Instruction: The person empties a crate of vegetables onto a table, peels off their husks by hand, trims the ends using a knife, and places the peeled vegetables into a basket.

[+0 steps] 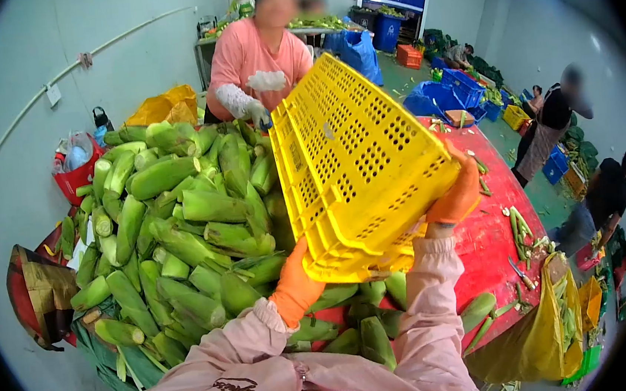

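A yellow perforated plastic crate [338, 145] is tipped on its side above the table. My left hand [296, 286], in an orange glove, grips its near lower edge. My right hand [459, 189], also gloved in orange, holds the crate's right end. To the left lies a big heap of green corn ears in husks [174, 230], and a few more ears [376, 339] rest below the crate. Across the table a person in a pink top reaches a white-gloved hand [246, 106] toward the crate's far end. The crate's inside is hidden from me.
On the red table [497, 213] are husk scraps and a knife [521, 274]. A yellow bag [555, 323] hangs at its right edge. Left stands a red bag [78, 167]. Other people and blue crates [460, 87] are along the right.
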{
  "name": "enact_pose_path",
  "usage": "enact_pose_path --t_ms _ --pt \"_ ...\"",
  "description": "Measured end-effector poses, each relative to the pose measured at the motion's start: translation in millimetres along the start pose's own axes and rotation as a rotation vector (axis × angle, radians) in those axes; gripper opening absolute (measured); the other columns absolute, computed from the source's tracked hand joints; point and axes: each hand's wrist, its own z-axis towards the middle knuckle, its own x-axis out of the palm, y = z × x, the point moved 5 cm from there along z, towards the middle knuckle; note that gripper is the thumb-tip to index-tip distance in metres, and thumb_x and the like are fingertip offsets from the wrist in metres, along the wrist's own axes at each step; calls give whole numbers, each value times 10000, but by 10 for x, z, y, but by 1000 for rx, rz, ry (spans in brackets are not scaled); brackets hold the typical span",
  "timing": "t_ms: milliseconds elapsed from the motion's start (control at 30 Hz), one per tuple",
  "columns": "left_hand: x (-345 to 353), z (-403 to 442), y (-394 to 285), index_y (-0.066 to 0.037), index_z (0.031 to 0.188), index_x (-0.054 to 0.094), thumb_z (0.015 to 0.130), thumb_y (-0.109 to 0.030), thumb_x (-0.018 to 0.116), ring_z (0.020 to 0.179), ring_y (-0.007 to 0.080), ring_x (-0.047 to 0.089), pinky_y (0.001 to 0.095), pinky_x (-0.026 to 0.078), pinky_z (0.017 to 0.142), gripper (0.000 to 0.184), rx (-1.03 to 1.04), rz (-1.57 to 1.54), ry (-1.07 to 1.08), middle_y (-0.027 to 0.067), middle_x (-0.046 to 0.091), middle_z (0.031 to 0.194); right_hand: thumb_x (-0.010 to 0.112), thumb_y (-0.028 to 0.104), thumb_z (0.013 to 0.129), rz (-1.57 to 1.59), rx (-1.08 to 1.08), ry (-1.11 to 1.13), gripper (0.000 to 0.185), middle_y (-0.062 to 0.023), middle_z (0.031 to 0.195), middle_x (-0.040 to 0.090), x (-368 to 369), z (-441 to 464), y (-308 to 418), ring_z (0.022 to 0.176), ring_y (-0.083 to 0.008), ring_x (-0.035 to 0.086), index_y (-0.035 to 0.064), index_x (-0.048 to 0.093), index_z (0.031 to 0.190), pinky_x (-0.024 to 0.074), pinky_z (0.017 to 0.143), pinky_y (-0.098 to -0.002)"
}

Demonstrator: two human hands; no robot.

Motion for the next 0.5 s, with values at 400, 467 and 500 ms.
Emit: enact_pose_path --t_ms 400,467,500 --pt "11 -126 66 -76 1408 401 1022 -255 393 1273 256 477 393 365 1090 426 -111 -240 -164 76 483 1407 525 234 947 3 -65 35 251 -89 1038 697 -49 -79 171 988 -216 616 34 671 985 365 1005 -396" --pt "129 -235 -30 -47 1391 390 999 -192 456 1267 225 487 369 378 1076 424 85 515 -80 84 516 1374 549 257 921 7 -72 29 242 -75 1040 700 -48 -98 250 991 -227 619 61 678 984 320 1035 -437" --pt "255 -296 -90 -23 1366 383 918 -13 548 1201 203 545 326 436 1014 477 200 764 -53 101 547 1327 557 269 911 -29 -155 62 248 -78 1038 700 -33 -91 384 991 -229 620 66 679 985 324 1029 -440"
